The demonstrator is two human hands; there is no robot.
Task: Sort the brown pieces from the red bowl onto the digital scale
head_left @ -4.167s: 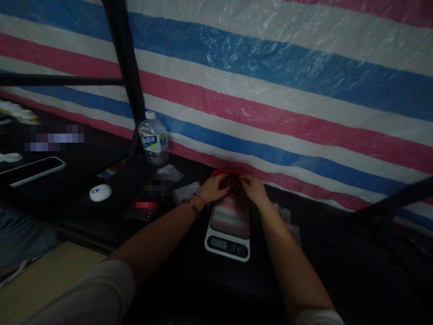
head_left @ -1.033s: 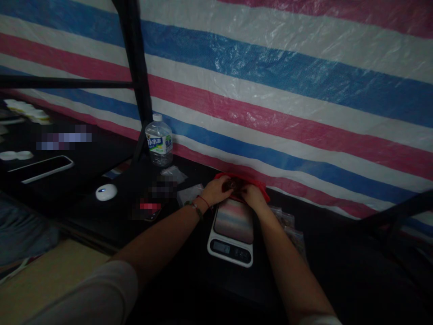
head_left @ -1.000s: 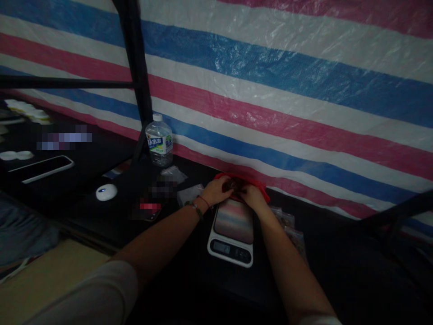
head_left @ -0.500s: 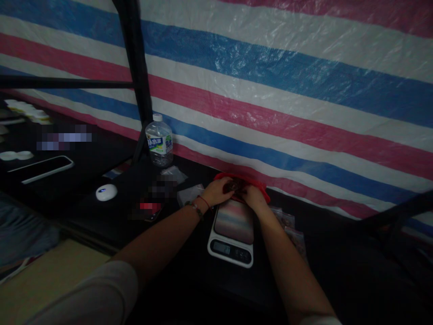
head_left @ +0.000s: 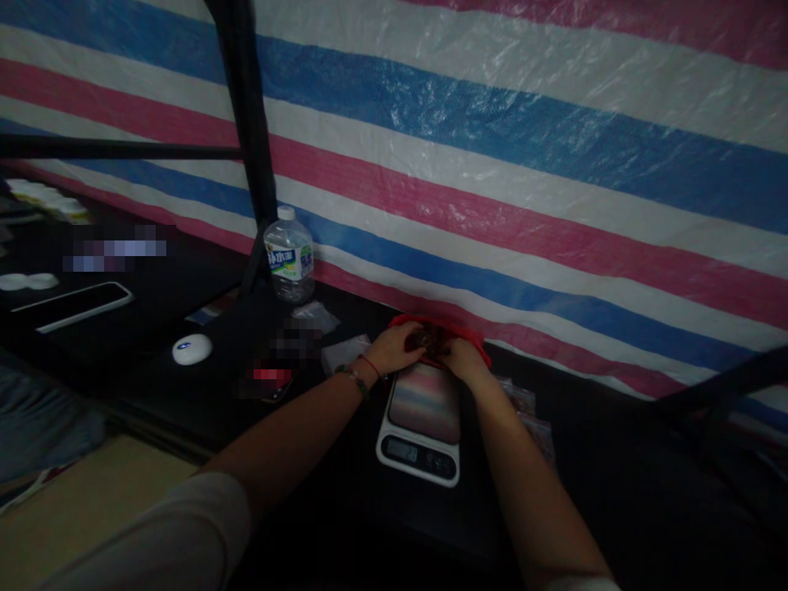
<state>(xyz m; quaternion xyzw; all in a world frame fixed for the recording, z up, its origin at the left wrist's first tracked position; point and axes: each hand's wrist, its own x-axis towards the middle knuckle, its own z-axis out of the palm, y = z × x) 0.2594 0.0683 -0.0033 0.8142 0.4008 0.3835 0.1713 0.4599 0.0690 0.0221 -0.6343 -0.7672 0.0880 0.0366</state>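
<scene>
My left hand [head_left: 395, 347] and my right hand [head_left: 460, 357] meet at the far edge of a white kitchen scale [head_left: 422, 424] on the dark table. Both have their fingers curled around a small dark clump [head_left: 429, 336] that sits in a red container [head_left: 477, 344] behind the scale. What the clump is made of is too dim to tell. The scale's shiny platform reflects the striped tarp, and its display faces me. A bracelet and a red string circle my left wrist.
A water bottle [head_left: 289, 258] stands by a black pole [head_left: 249, 139] at the back left. Small clear bags [head_left: 341, 351] lie left of my hands, more bags [head_left: 528, 408] to the right. A white oval device [head_left: 192, 349] and a white-edged dark tray [head_left: 75, 305] lie further left. The striped tarp [head_left: 505, 164] forms the back wall.
Over the last second my hands have stayed on the dark clump with only slight finger shifts. Since four seconds ago the view has shifted a little, and both hands sit lower, into the red container.
</scene>
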